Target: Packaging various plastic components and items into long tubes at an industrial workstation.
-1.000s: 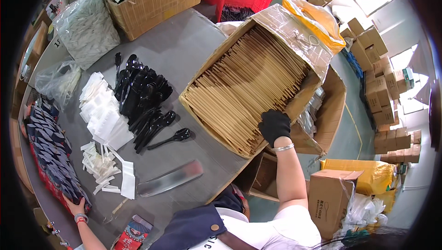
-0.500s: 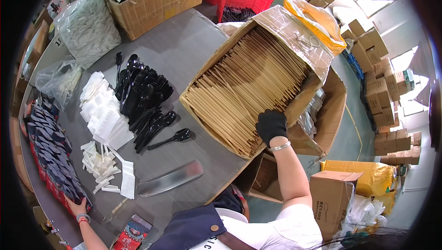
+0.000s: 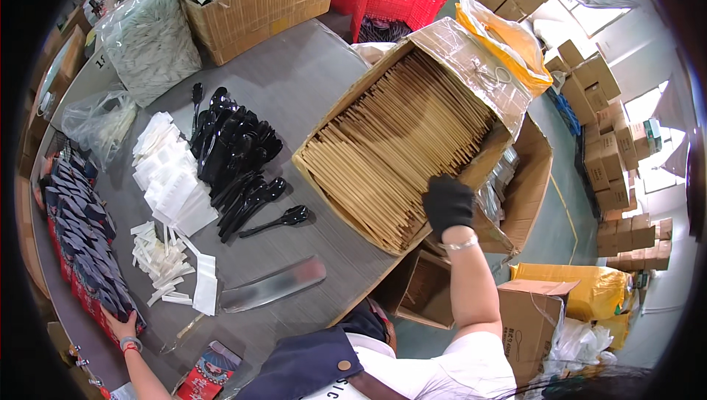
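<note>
My right hand (image 3: 448, 205), in a black glove, reaches into the big cardboard box (image 3: 368, 117) that sits tilted at the right edge of the grey table (image 3: 294, 69). The box is packed with long tan paper-wrapped sticks (image 3: 398, 142) lying side by side in rows, and my gloved fingers are curled down onto the near right end of those rows, just inside the box's wall; whether they have actually pinched a stick I cannot tell, since the glove hides the fingertips. My left hand (image 3: 121, 324) is bare, with a band at the wrist, and lies far off at the near left edge of the table, its fingers spread flat against a row of dark blue packets (image 3: 81, 238) that stand along that edge, pressing on them rather than closing around any. Between my two hands, on the table, lie a heap of black plastic spoons (image 3: 236, 157), with one spoon (image 3: 280, 220) apart from the heap toward the box, a stack of white napkins (image 3: 169, 179) left of them, small white sachets (image 3: 158, 260) nearer to me, and a long clear sleeve (image 3: 272, 284) lying flat at the near side.
</note>
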Motion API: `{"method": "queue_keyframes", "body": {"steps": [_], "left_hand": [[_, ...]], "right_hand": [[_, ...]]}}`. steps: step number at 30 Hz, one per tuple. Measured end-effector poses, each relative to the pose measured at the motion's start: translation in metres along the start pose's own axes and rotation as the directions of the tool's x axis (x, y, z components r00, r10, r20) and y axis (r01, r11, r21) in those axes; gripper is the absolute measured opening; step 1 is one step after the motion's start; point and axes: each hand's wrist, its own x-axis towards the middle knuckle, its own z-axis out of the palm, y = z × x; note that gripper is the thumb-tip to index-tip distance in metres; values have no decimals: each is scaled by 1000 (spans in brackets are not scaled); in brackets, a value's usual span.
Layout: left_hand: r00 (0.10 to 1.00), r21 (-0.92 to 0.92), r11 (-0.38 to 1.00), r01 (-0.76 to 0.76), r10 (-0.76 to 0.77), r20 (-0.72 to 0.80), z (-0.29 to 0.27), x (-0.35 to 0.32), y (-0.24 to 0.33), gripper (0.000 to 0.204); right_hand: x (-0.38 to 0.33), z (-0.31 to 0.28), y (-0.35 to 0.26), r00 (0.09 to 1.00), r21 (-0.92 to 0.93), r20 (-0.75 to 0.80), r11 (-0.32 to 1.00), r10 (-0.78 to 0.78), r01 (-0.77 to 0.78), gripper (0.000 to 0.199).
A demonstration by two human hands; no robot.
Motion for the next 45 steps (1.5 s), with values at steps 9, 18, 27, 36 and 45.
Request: {"method": "queue_keyframes", "body": {"steps": [9,18,27,36,45], "left_hand": [[999,-29,999,45,-45,28,2,-2,7,112],[996,-5,998,59,-59,-65,10,-4,5,113],[996,-65,997,-44,38,-86,0,-31,-29,112],[999,-109,994,13,-8,46,0,-76,-22,110],[966,-124,988,-91,117,230,-42,-128,32,115]], "right_hand": [[-145,117,73,635,964,-260,232,728,129,13],[-384,250,30,418,314,477,294,773,-903,27],[-356,220,82,271,-23,604,356,749,-934,35],[-244,259,23,838,612,303,581,453,-536,20],[-108,1,-45,930,809,-368,486,-19,330,11]]}}
